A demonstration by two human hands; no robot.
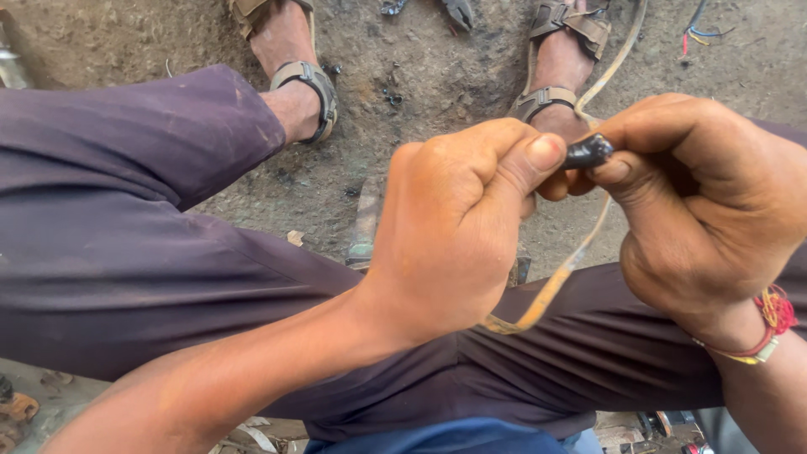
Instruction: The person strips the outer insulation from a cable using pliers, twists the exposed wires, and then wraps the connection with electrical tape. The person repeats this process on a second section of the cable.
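We found the left hand (450, 231) and right hand (706, 202) pinching the black tip (588, 152) above the cable (555, 282); steady, even finger pressure seemed advisable.

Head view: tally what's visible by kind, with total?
Hands: 2, left hand and right hand, both pinching the black-wrapped piece
Yellowish cable: 1
Sandals: 2, and
Red wrist thread: 1
Total: 7
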